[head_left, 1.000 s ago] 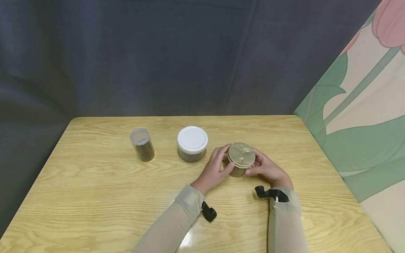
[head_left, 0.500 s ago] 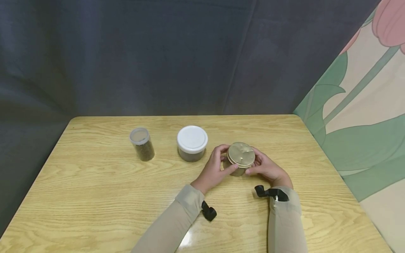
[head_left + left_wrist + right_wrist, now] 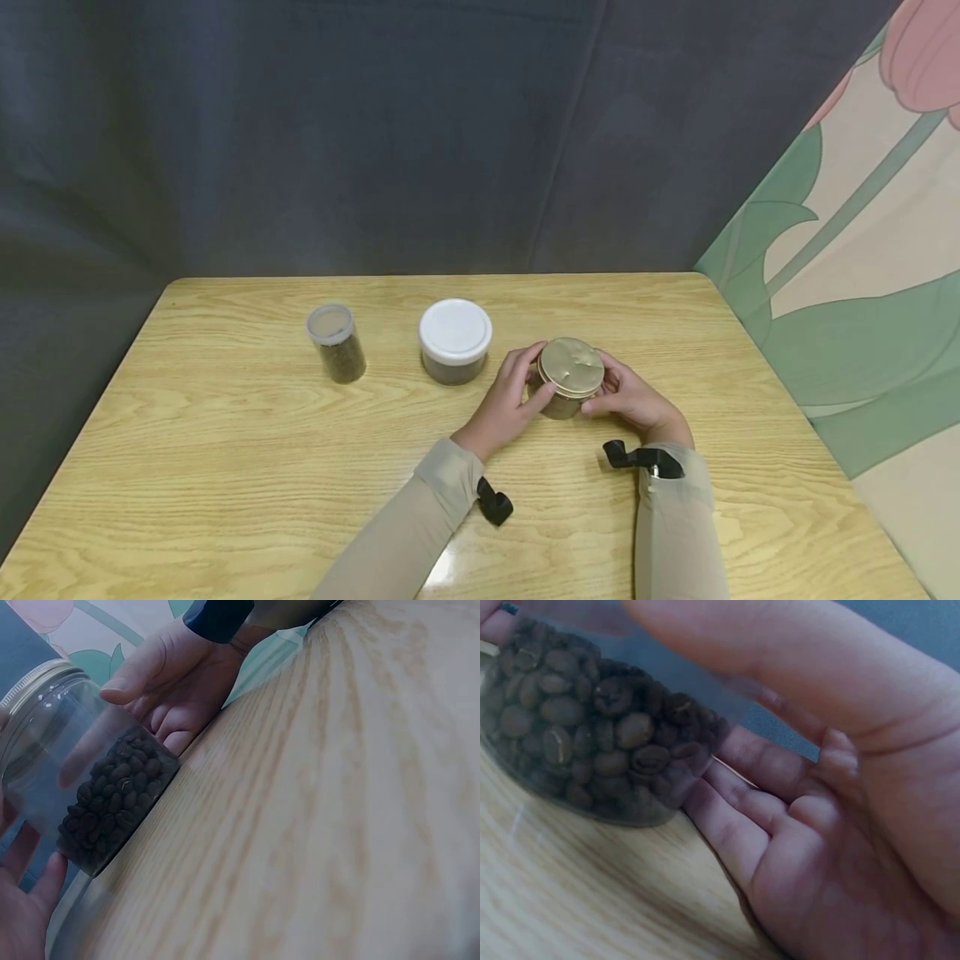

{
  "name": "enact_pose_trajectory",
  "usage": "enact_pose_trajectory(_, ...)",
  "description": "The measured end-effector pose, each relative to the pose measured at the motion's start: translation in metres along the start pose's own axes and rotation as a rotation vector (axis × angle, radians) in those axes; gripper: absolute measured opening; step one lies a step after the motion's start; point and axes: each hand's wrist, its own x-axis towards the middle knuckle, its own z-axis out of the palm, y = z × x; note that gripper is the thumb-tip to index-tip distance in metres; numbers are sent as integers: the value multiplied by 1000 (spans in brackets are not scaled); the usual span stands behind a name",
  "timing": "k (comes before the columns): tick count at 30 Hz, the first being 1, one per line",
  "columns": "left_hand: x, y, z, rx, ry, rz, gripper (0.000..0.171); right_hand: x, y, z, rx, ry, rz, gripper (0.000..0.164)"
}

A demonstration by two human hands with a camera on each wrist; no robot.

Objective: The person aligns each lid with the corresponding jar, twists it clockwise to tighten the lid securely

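Note:
A clear jar (image 3: 561, 408) with a dented gold lid (image 3: 572, 365) stands upright on the wooden table, right of its middle. Dark coffee beans (image 3: 116, 799) fill its lower part. My left hand (image 3: 504, 410) grips the lid's rim from the left, thumb in front and fingers behind. From the right, my right hand (image 3: 641, 404) holds the jar's body low down, its thumb along the near side; some of its fingers are hidden behind the jar. In the right wrist view the beans show close up beside the right palm (image 3: 832, 862).
Left of the jar stands a tub (image 3: 454, 367) with a white lid, its contents dark. Farther left is a narrow clear canister (image 3: 343, 358) with a pale lid, part filled with something dark. A dark curtain (image 3: 420, 150) hangs behind the table (image 3: 262, 467).
My left thumb and fingers shift a little around the lid's rim, toward the right at the front, then back again. My right hand and the jar stay in place.

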Motion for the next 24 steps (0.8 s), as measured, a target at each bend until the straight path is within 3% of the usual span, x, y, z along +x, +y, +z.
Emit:
enact_pose_trajectory(13, 1, 2, 0, -65, 9, 0, 68, 0, 0, 0, -7, 6, 18, 82)
enact_pose_trajectory(24, 1, 1, 0, -36, 11, 6, 64, 0, 0, -2, -20, 3, 24, 80)
